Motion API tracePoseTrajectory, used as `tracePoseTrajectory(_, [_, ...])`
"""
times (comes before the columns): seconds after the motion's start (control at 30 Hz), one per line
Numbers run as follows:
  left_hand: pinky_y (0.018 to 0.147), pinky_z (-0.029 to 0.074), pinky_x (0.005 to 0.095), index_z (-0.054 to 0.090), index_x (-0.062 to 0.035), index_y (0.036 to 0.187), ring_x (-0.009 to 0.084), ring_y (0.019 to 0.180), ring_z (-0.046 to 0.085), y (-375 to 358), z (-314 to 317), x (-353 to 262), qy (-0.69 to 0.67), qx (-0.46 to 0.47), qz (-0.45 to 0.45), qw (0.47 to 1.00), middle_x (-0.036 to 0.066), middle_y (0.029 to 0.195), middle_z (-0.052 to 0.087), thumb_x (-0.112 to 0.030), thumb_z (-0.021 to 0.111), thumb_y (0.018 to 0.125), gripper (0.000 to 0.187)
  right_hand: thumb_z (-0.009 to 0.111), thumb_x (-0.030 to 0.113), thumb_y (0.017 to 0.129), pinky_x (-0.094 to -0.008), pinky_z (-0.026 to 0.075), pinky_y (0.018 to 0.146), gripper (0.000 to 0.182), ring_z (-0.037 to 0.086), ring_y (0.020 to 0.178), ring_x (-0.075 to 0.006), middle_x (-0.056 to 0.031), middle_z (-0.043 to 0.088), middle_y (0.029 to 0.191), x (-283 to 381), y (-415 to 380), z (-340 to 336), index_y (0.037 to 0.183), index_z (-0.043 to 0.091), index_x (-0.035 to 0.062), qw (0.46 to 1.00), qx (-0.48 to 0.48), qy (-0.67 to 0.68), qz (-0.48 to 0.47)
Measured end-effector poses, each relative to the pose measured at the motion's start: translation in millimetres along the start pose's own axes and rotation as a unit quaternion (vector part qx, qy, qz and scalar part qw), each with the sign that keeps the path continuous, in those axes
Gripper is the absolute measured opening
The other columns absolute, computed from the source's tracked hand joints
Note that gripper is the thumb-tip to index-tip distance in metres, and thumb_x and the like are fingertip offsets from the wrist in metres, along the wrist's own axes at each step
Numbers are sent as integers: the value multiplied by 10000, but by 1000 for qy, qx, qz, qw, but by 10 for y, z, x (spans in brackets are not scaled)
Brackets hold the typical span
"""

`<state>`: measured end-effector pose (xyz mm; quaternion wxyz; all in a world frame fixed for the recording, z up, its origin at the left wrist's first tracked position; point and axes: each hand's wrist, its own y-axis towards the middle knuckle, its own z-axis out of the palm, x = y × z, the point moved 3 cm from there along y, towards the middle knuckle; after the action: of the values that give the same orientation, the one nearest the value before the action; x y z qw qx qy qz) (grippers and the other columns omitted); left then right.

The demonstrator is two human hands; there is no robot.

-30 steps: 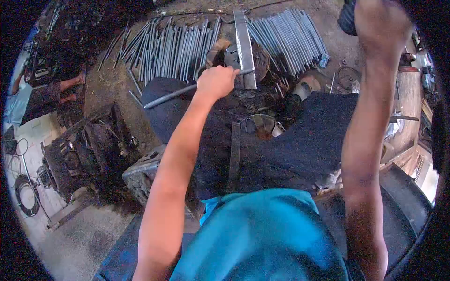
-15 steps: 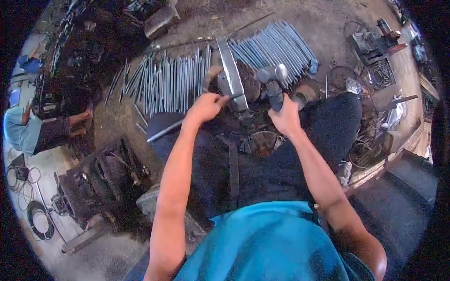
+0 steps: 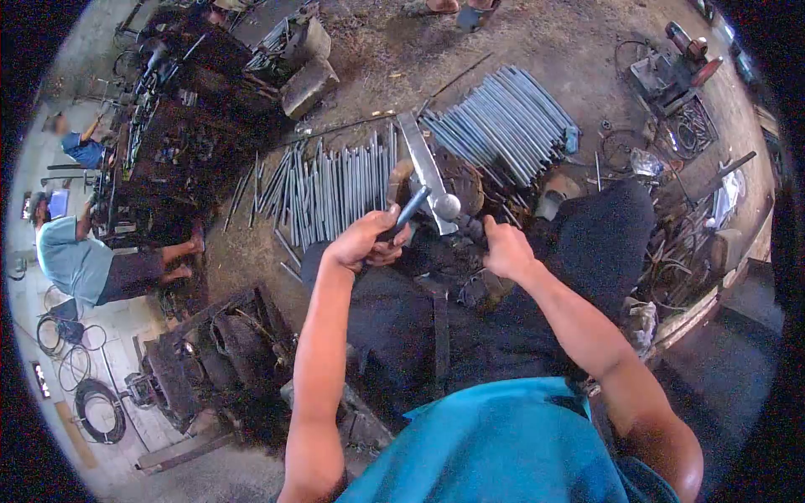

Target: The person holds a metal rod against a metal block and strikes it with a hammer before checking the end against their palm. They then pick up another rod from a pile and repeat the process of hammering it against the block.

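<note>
Left rods (image 3: 348, 189) and right rods (image 3: 503, 126) are laid on the ground (image 3: 394, 82), parted by a bar (image 3: 424, 168); nearer the camera, a single rod (image 3: 411, 210) is held just left of a hammer (image 3: 447, 206), and a coiled cable (image 3: 81, 408) is set far left.

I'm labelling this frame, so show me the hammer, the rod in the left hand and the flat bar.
Hammer (image 3: 448, 206): head view, on its rounded head.
Held rod (image 3: 412, 210): head view, on its exposed length.
Flat bar (image 3: 425, 168): head view, on its broad face.
</note>
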<state>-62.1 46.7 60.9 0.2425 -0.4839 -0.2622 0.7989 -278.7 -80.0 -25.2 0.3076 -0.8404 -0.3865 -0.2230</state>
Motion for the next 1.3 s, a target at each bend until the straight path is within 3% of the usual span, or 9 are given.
tracePoseTrajectory(0.4, [386, 240, 227, 518, -76, 797, 65, 413, 299, 70, -45, 51, 14, -31, 25, 999, -50, 514, 338, -436, 478, 976, 404, 652, 59, 651, -497, 535, 777, 581, 643, 836, -433, -266, 647, 852, 36, 53, -15, 1185, 455, -60, 999, 10, -13, 42])
tracePoseTrajectory(0.5, [399, 265, 225, 535, -73, 844, 63, 438, 320, 98, -40, 60, 24, -57, 15, 998, -50, 529, 349, -390, 479, 984, 351, 649, 59, 652, -484, 532, 800, 635, 639, 893, -421, -274, 639, 966, -1, 68, 60, 1238, 438, -67, 997, 53, -25, 44])
tracePoseTrajectory(0.57, [404, 280, 224, 545, -72, 869, 62, 453, 336, 125, -39, 87, 19, -70, 8, 997, -48, 545, 364, -363, 482, 987, 321, 646, 68, 663, -470, 519, 843, 678, 622, 968, -413, -278, 598, 1112, 8, 43, 104, 1285, 416, -71, 998, -40, -15, -35])
tracePoseTrajectory(0.67, [432, 333, 217, 559, -67, 909, 65, 490, 406, 183, -62, 119, 76, -111, 39, 990, -33, 603, 437, -321, 492, 986, 273, 648, 86, 674, -459, 502, 884, 702, 604, 1011, -415, -279, 550, 1207, 21, 46, 121, 1313, 402, -66, 1000, -6, -14, -24])
tracePoseTrajectory(0.9, [474, 398, 238, 579, -11, 997, 87, 534, 507, 358, -210, 242, 218, -235, 28, 947, 18, 698, 569, -240, 492, 976, 245, 661, 138, 691, -463, 492, 898, 692, 593, 1017, -431, -283, 573, 1162, -5, 93, 185, 1311, 411, -40, 998, -16, 42, -43])
tracePoseTrajectory(1.07, [512, 461, 264, 597, -9, 979, 97, 576, 564, 526, -346, 400, 301, -274, 7, 913, 36, 734, 613, -252, 530, 959, 253, 663, 152, 646, -501, 515, 816, 708, 622, 911, -445, -271, 645, 924, 89, 119, 141, 1301, 433, 17, 998, 33, 50, -15])
tracePoseTrajectory(1.23, [584, 483, 362, 600, 40, 971, 199, 636, 621, 679, -473, 625, 442, -309, 49, 841, 152, 718, 633, -265, 620, 902, 314, 647, 128, 623, -520, 513, 780, 641, 628, 859, -453, -273, 646, 861, 73, 184, 208, 1234, 471, 44, 997, 65, 26, 17])
tracePoseTrajectory(1.27, [631, 482, 404, 605, 38, 974, 275, 663, 630, 690, -465, 647, 434, -320, 53, 841, 189, 727, 626, -255, 637, 888, 307, 640, 121, 620, -523, 510, 780, 611, 627, 861, -454, -276, 645, 865, 60, 198, 219, 1206, 484, 44, 998, 55, 26, 14])
tracePoseTrajectory(1.3, [631, 482, 404, 605, 38, 974, 275, 663, 630, 702, -471, 665, 429, -320, 53, 843, 189, 727, 626, -255, 637, 888, 307, 640, 121, 620, -523, 510, 780, 611, 627, 861, -454, -276, 645, 865, 51, 210, 237, 1206, 484, 44, 998, 59, 22, 14])
